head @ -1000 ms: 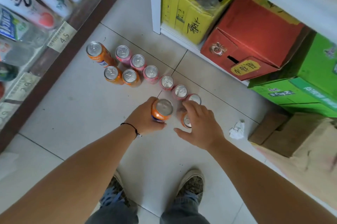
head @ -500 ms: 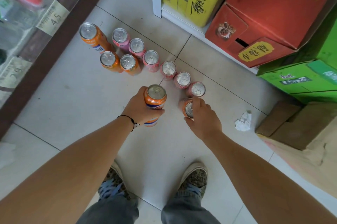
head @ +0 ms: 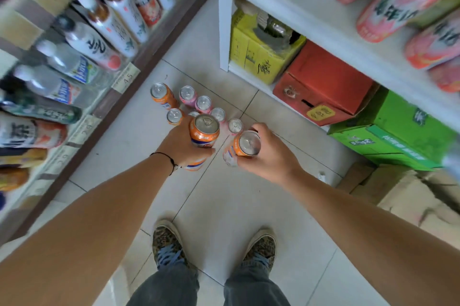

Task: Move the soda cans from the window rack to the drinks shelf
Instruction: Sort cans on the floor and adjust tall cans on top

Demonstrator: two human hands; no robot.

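The drinks shelf (head: pixel 117 81) of bottles runs along the person's left, nearer the left hand (head: pixel 183 146), which grips an upright orange soda can (head: pixel 204 131). The right hand (head: pixel 270 156) clasps a second orange can (head: pixel 245 147), tilted, above the floor cans (head: pixel 203 104).

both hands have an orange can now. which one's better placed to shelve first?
Probably left. The left hand holds its orange can upright, beside the bottle shelf on that side. The right hand grips its can tilted, nearer the white shelf. Which is the drinks shelf isn't certain.
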